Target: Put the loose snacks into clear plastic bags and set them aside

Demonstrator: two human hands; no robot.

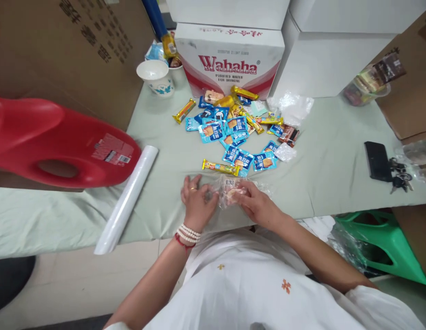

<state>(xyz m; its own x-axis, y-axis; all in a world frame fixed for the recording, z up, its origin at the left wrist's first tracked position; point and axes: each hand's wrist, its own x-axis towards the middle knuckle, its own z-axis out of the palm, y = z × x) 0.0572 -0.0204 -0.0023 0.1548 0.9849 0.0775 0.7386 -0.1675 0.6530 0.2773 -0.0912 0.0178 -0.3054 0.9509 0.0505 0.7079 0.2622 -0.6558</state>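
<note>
My left hand (pixel 196 200) and my right hand (pixel 254 201) meet at the near edge of the table. Both are closed on a clear plastic bag (pixel 230 189) that has a snack packet or two inside. The left wrist wears white and red bracelets. Just beyond the bag lies a long yellow snack bar (pixel 220 167). Farther back a pile of blue snack packets (pixel 233 137) and yellow bars spreads over the pale green table cloth (pixel 323 156).
A red plastic jug (pixel 55 142) lies on its side at left beside a white roll (pixel 127 199). A Wahaha carton (pixel 230 59) and white boxes stand behind. A paper cup (pixel 155 77), a phone (pixel 377 160) with keys (pixel 401 178), a green stool (pixel 385 243).
</note>
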